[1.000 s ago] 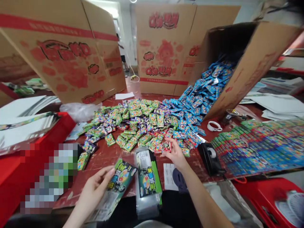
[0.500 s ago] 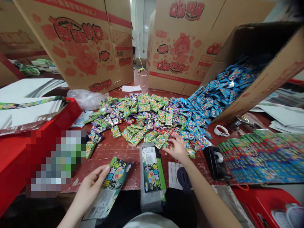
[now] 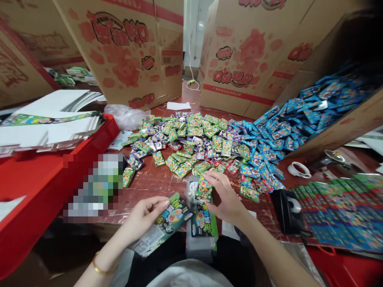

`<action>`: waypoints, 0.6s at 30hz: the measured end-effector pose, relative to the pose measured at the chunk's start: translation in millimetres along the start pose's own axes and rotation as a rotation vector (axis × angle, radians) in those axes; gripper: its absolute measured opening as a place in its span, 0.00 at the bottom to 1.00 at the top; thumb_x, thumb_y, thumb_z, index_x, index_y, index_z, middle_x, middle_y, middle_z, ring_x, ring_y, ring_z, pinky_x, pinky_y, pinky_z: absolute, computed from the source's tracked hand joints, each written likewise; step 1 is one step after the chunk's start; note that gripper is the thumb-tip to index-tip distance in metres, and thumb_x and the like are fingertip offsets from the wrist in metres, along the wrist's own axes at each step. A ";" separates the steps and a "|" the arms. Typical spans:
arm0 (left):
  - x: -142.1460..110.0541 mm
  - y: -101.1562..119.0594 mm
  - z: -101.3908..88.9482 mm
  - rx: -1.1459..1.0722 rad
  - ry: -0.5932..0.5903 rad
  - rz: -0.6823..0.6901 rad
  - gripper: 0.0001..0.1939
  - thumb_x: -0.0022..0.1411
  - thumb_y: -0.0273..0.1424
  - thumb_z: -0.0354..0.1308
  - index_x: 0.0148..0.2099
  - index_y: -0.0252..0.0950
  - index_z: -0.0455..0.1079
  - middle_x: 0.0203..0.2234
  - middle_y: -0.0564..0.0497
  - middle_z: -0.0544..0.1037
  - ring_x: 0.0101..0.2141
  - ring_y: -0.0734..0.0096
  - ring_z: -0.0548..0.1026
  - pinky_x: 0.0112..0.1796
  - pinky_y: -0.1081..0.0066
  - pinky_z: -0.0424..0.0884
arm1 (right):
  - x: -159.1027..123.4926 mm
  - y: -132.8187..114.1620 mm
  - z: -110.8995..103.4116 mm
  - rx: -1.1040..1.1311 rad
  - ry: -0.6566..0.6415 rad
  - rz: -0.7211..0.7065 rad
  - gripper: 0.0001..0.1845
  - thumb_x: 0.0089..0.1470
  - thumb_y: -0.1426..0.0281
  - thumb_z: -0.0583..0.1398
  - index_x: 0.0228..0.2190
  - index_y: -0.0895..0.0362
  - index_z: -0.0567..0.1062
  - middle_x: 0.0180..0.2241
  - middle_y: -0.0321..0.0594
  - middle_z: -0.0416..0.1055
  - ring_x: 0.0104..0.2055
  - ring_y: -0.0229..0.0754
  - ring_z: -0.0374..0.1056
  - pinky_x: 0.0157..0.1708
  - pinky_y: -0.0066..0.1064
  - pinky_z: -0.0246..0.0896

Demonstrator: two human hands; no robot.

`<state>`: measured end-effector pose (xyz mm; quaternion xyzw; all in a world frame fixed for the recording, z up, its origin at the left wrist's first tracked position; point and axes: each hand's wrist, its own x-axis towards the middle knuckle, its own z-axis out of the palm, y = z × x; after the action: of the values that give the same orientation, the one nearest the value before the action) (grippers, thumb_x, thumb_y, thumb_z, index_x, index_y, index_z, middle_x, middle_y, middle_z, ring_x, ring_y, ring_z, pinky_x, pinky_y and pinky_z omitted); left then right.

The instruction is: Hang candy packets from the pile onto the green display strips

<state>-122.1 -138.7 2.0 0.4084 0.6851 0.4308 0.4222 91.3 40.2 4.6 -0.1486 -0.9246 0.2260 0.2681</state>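
Note:
My left hand point(image 3: 146, 217) holds a flat green and black printed bag point(image 3: 163, 225) near the table's front edge. My right hand point(image 3: 229, 199) grips a few small green candy packets point(image 3: 204, 188) just above a stack of the same printed bags point(image 3: 201, 227). Behind the hands lies a wide pile of small green, purple and red packets point(image 3: 191, 145) on the dark red table point(image 3: 152, 185). Blue packets point(image 3: 287, 123) spill from a tipped cardboard box point(image 3: 344, 127) at the right.
Tall printed cardboard boxes point(image 3: 128, 52) stand at the back. A red bin point(image 3: 44, 175) with white sheets is at the left. A black tape dispenser point(image 3: 287, 211), a tape roll point(image 3: 297, 170) and rows of filled bags point(image 3: 341, 207) lie at the right. A clear plastic bag point(image 3: 125, 115) sits behind the pile.
My right hand drew back from the packet pile with green packets in it, toward the stack of bags. My left hand lifted its bag slightly. The camera tilted down and shifted.

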 end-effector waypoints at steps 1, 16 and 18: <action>0.5 4.7 2.4 -0.027 -0.044 0.004 0.23 0.60 0.46 0.55 0.46 0.33 0.75 0.38 0.45 0.81 0.39 0.57 0.77 0.41 0.65 0.73 | 0.6 -8.3 -3.3 -0.003 -0.027 -0.048 0.40 0.48 0.78 0.58 0.61 0.49 0.53 0.57 0.46 0.57 0.61 0.51 0.52 0.61 0.52 0.48; -1.6 17.0 25.6 0.040 -0.145 0.095 0.19 0.65 0.43 0.48 0.38 0.34 0.74 0.30 0.51 0.79 0.32 0.67 0.74 0.33 0.74 0.68 | -2.4 -27.2 -19.3 0.580 -0.337 0.037 0.36 0.50 0.70 0.63 0.58 0.50 0.57 0.55 0.45 0.62 0.58 0.48 0.59 0.58 0.42 0.57; -0.3 17.6 27.7 0.025 -0.099 0.104 0.19 0.65 0.43 0.49 0.41 0.34 0.74 0.32 0.50 0.79 0.34 0.65 0.75 0.35 0.73 0.69 | -5.7 -27.2 -1.4 0.708 -0.109 0.199 0.28 0.55 0.68 0.60 0.56 0.48 0.59 0.57 0.45 0.60 0.56 0.46 0.62 0.54 0.40 0.62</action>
<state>-92.8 -127.0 11.0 0.4695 0.6468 0.4228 0.4273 92.6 15.3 16.8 -0.1236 -0.7830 0.5645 0.2302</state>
